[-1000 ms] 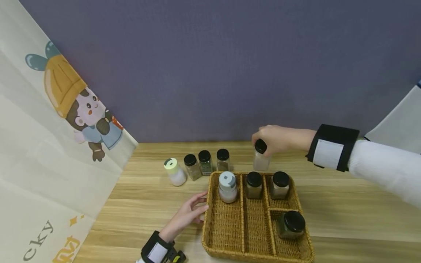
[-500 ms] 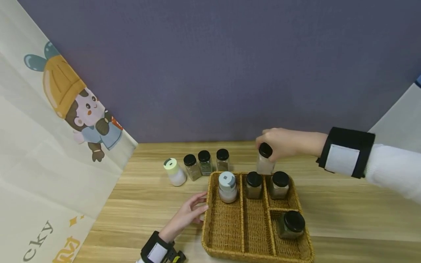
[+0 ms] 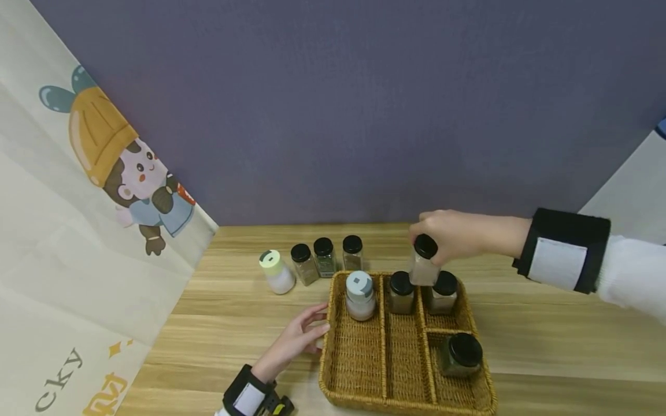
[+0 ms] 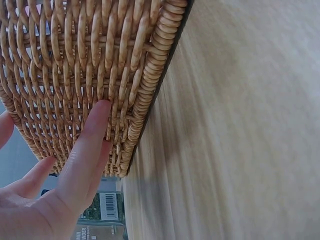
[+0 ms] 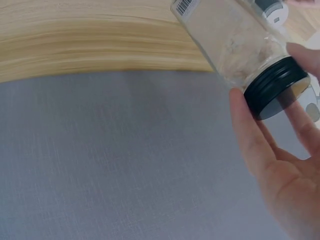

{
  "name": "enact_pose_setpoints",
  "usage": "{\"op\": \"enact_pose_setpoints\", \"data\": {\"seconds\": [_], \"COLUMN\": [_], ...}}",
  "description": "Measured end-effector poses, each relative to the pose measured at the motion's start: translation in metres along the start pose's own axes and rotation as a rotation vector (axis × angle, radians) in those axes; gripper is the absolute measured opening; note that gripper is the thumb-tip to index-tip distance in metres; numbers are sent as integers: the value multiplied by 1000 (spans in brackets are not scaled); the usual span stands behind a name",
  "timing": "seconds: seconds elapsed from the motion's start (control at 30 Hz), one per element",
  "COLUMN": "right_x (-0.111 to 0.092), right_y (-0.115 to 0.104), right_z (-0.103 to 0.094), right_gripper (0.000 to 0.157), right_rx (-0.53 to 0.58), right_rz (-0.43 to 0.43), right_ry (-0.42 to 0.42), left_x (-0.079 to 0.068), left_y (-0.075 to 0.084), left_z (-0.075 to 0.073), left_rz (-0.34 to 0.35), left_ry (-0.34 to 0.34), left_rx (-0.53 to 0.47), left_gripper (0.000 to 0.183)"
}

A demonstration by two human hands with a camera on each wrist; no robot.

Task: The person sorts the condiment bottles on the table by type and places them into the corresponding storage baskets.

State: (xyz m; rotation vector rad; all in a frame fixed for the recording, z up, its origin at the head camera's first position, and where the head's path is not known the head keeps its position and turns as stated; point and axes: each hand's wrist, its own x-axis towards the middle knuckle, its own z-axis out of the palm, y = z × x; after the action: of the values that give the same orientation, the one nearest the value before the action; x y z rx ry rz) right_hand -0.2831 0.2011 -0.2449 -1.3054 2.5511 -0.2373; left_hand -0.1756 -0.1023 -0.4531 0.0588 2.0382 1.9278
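My right hand [image 3: 450, 234] pinches a clear spice jar [image 5: 232, 37] by its black lid [image 5: 275, 86], thumb and fingers around the cap. In the head view the jar hangs upright over the back edge of the wicker basket [image 3: 359, 370], overlapping two black-lidded jars inside. Pale contents show through its wall, with a barcode label near its base. My left hand [image 3: 296, 338] rests against the basket's left side. In the left wrist view its fairly straight fingers [image 4: 85, 150] touch the woven wall [image 4: 75, 65].
Inside the basket stand a grey-capped shaker [image 3: 360, 296], two black-lidded jars [image 3: 402, 294] at the back and a wider dark jar [image 3: 462, 355] front right. Behind left on the table are a yellow-capped shaker [image 3: 277, 273] and three spice jars [image 3: 325, 260]. A grey-blue panel [image 3: 333, 115] rises behind.
My right hand has carried the spice jar right and toward the basket, from behind it to over its back edge. The left hand and basket stay put.
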Motion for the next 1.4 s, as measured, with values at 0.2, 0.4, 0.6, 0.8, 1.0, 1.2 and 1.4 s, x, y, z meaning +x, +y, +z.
{"op": "enact_pose_setpoints", "data": {"seconds": [0.2, 0.4, 0.6, 0.8, 1.0, 1.2, 1.4], "right_x": [-5, -11, -17, -23, -30, -35, -39], "right_y": [-2, -5, -6, -5, -8, -10, -10], "right_z": [3, 6, 11, 16, 17, 21, 25], "right_gripper": [34, 32, 34, 35, 34, 35, 36], "right_rx": [-2, -12, -23, -17, 6, 3, -12], "right_rz": [-16, -31, -50, -52, -39, -23, -64], "right_ry": [-3, 14, 34, 50, 51, 55, 102], "left_x": [0, 0, 0, -2, -2, -3, -4], "left_y": [0, 1, 0, 0, -1, -1, -2], "left_z": [-1, -3, -3, -4, -4, -5, -5], "left_rz": [-1, 8, -2, -3, 5, -6, -4], "left_ry": [-6, -7, -9, -16, -20, -19, -23], "left_rx": [2, 21, 25, 22, 25, 23, 5], "left_gripper": [60, 60, 61, 64, 64, 64, 65]}}
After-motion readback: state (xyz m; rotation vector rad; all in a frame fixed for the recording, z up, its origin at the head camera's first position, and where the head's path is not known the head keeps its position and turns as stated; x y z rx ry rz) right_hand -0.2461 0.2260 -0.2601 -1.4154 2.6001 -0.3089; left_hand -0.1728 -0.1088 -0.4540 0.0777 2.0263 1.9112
